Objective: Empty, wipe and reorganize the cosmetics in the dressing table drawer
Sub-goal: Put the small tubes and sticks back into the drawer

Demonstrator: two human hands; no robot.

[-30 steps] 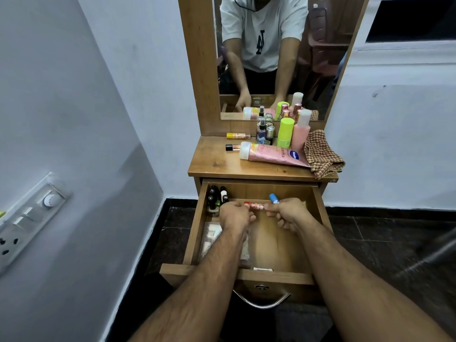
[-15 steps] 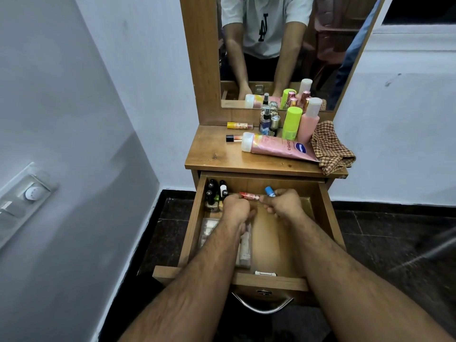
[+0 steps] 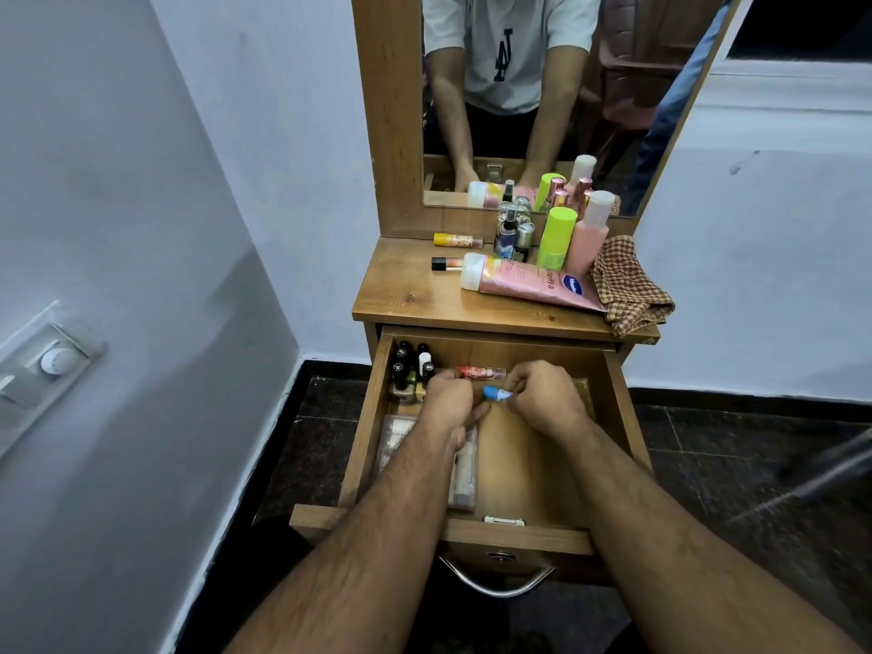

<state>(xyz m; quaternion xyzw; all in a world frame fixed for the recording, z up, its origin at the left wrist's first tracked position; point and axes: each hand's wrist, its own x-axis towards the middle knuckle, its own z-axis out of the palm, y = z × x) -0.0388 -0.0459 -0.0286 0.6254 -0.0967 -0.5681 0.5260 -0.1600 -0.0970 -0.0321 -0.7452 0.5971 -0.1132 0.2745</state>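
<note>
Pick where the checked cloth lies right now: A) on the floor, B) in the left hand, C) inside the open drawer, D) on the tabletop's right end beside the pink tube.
D: the checked cloth sits bunched on the tabletop's right end, touching the pink tube.

The walls [image 3: 165, 181] are painted pale blue. The floor [image 3: 731, 446] is dark stone tile. A switch board [image 3: 45, 365] sits on the left wall. A tall mirror [image 3: 557, 87] in a brown wooden frame stands against the back wall.
</note>
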